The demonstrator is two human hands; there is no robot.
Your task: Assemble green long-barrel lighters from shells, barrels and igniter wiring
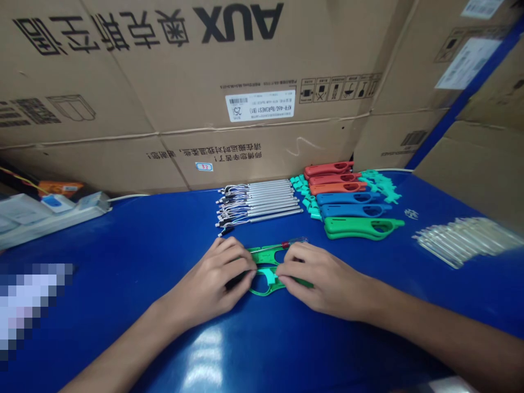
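Observation:
My left hand (224,275) is closed on the left end of a green lighter casing half (262,293), just above the blue table. A teal trigger (270,277) sits in this half, beside its finger loop. My right hand (321,277) pinches at the casing's right part, next to the trigger; whether a small part is between its fingertips, I cannot tell. Just behind lies a second green casing half (266,256), partly covered by my fingers. Along its top edge rests a screwdriver (286,244) with a thin shaft and a red and transparent handle.
Behind my hands lie metal lighter tubes with wires (270,201), teal collars (301,188), red, orange, blue and green casings (360,228) and teal triggers (382,185). Translucent tubes (462,240) lie right. A power strip (49,213) stands left. Cardboard boxes (184,82) wall the back.

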